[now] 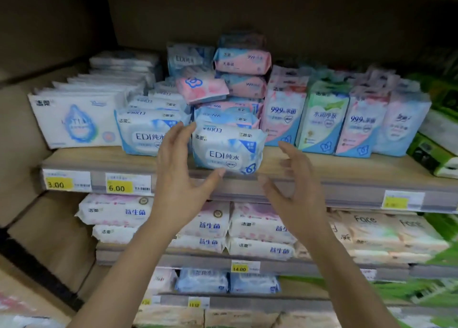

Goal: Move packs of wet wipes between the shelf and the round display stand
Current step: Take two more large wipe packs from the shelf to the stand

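My left grip [178, 169] is released, fingers spread beside the EDI wet wipes pack [226, 151]. My right grip [295, 179] is released too, just apart. The pack sits at the shelf [322, 169] front edge, so a one-sided nudge could tip it off. I count two front-facing EDI packs with the second EDI pack [146, 136]; the stacks behind are too blurred to count.

At frame centre, the front wipes pack [226, 151] sits on the upper shelf [322, 169] at its front edge, between the left hand [181, 179] and the right hand [295, 186]. A second pack [146, 134] lies left of it, upright packs [319, 121] stand to its right, stacked packs [241, 62] rise behind it, and price tags [128, 183] hang at lower left.
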A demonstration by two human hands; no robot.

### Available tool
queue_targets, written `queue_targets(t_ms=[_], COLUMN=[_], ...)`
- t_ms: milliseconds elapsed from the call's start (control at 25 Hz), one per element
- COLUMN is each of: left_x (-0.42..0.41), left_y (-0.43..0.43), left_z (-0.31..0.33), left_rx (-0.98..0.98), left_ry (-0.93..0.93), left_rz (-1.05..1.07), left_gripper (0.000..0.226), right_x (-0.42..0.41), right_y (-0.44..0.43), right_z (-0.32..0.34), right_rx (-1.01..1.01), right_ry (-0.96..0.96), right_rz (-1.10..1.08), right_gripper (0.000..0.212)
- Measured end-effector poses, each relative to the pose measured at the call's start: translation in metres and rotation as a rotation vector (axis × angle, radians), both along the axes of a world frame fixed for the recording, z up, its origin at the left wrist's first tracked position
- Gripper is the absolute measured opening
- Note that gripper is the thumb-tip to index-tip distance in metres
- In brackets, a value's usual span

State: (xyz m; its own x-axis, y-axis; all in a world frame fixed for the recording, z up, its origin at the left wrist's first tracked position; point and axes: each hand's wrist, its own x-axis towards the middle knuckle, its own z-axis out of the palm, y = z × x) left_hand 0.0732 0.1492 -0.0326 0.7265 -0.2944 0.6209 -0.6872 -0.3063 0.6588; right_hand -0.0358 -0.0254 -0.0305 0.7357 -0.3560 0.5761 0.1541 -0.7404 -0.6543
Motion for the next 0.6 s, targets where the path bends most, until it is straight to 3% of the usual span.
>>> queue_targets(t_ms=[240, 480, 600], left_x=[0.028, 0.035, 0.031], left_y=[-0.017, -0.017, -0.007], left_z=[0.000, 0.020, 0.033], left_rx=[-0.058, -0.058, -0.214], left_ry=[0.190, 0.224, 0.260], left_rz=[-0.091, -0.062, -0.118], left_gripper=[0.092, 0.092, 0.088], right_x=[0.051, 0.055, 0.054], right_y=[0.012, 0.017, 0.021], right_z=[-0.005, 0.004, 0.020], right_rx=[0.290, 0.326, 0.312], right_ry=[-0.011, -0.173, -0.300], right_rz=[0.154, 0.099, 0.160], right_gripper=[0.078, 0.073, 0.073])
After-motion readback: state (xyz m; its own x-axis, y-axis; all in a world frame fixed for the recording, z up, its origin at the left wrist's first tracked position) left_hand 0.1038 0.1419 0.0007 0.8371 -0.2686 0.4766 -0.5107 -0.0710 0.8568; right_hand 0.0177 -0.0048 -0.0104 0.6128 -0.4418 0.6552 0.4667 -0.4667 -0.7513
